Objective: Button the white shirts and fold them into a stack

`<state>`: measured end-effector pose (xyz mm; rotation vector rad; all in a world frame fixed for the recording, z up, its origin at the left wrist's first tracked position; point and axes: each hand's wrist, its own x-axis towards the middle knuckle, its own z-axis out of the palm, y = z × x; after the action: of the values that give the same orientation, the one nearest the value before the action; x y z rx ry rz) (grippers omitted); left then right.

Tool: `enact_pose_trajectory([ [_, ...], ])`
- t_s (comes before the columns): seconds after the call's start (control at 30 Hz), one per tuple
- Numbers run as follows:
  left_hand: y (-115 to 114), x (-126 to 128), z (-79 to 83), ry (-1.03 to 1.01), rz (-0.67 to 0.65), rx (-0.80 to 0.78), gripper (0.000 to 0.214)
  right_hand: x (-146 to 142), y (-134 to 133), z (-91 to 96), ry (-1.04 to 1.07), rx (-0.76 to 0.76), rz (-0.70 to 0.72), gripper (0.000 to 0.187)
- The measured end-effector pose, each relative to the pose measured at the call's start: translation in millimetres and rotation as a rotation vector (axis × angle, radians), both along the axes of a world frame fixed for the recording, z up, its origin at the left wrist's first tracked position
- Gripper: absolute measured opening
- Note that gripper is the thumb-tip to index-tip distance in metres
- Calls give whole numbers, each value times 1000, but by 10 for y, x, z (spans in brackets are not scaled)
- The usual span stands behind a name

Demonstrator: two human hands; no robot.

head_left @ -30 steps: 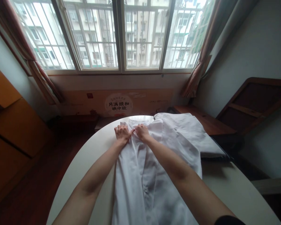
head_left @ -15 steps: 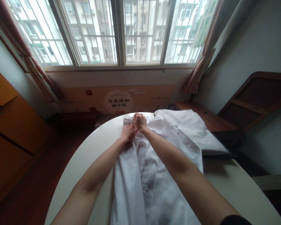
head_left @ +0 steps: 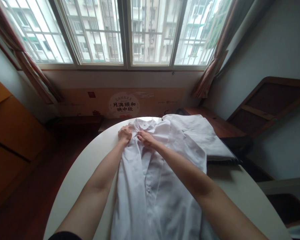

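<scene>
A white button-up shirt (head_left: 155,186) lies lengthwise on the round white table (head_left: 72,186), its collar (head_left: 146,124) at the far edge and its button placket running toward me. My left hand (head_left: 125,134) is closed on the shirt at the left shoulder, beside the collar. Just below the collar, my right hand (head_left: 145,138) has its fingers pinched on the shirt front. The exact bit of cloth between the fingertips is too small to make out.
A stack of folded white cloth (head_left: 192,128) lies at the right, with a dark layer under it. Beyond the table stand a brown wooden desk (head_left: 210,121) and a printed panel (head_left: 90,103) below the barred window. Orange cabinets (head_left: 10,133) are on the left.
My hands have moved apart: the left went outward to the shoulder, the right came down below the collar. The collar now stands uncovered and spread. The view has shifted slightly.
</scene>
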<state>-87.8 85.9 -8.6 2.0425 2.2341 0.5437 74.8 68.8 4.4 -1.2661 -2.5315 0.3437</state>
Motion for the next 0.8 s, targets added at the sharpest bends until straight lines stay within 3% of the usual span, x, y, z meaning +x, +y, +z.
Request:
enact_pose_trajectory([
  [0.1,16,-51,-17,45,-102,84,54,-10,-303,-32,-57,35,85,59],
  [0.2,103,-69,-32,62,-229,-106,56,-63,-708,-93,-94,73,272,81],
  [0.27,166,-74,-39,72,-232,-191,59,-81,-973,-100,-105,61,317,86],
  [0.43,229,-59,-46,83,-189,-231,63,66,-1708,-52,-88,64,474,92],
  [0.53,215,-19,-21,103,-147,-239,63,161,-2249,-233,-29,152,594,82],
  [0.67,128,70,68,131,-71,-176,57,142,-2761,-527,70,290,677,47],
  [0.73,27,132,123,146,-53,-55,51,193,-2800,-446,120,217,713,41],
  [0.8,-129,219,175,135,-95,92,44,390,-2662,-193,217,79,665,45],
])
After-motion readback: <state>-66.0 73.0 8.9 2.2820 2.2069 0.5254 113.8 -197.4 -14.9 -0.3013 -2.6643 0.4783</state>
